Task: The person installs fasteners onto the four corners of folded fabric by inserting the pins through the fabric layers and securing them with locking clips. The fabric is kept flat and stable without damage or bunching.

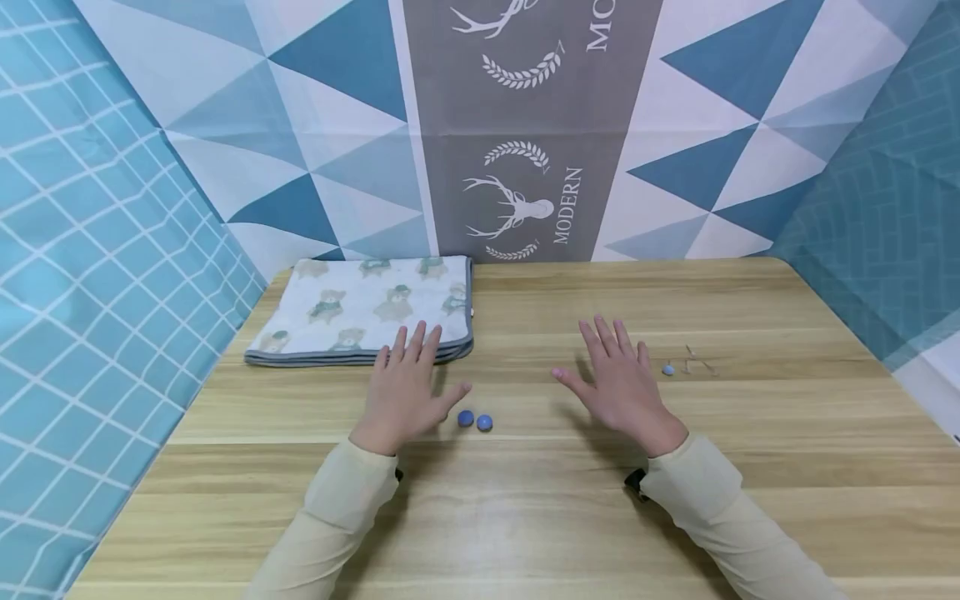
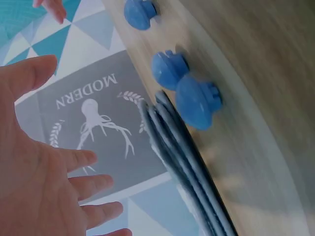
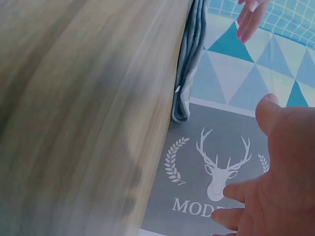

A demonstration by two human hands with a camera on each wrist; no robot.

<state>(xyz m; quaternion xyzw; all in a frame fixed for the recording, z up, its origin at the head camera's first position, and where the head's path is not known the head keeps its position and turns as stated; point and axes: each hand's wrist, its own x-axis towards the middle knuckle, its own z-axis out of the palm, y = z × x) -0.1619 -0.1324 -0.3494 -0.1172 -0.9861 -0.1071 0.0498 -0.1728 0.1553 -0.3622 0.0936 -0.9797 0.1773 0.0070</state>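
Well, the desk (image 1: 525, 517) has open middle room between its side edges. A folded blanket (image 1: 352, 304) lies back left. The left hand (image 1: 405, 387) and right hand (image 1: 622, 387) are spread wide, holding nothing. Two blue knobs (image 1: 485, 422) sit near the left thumb; a bump could roll them. Sweeping could lose the thin bits (image 1: 691, 352) near the right hand.

- Your left sleeve (image 1: 303, 550), seven o'clock: plain cream, broad left cuff (image 1: 351, 485).
- Your right sleeve (image 1: 765, 546), four o'clock: matching.
- Your left cuff's three o'clock edge shows a small black piece (image 1: 398, 475).
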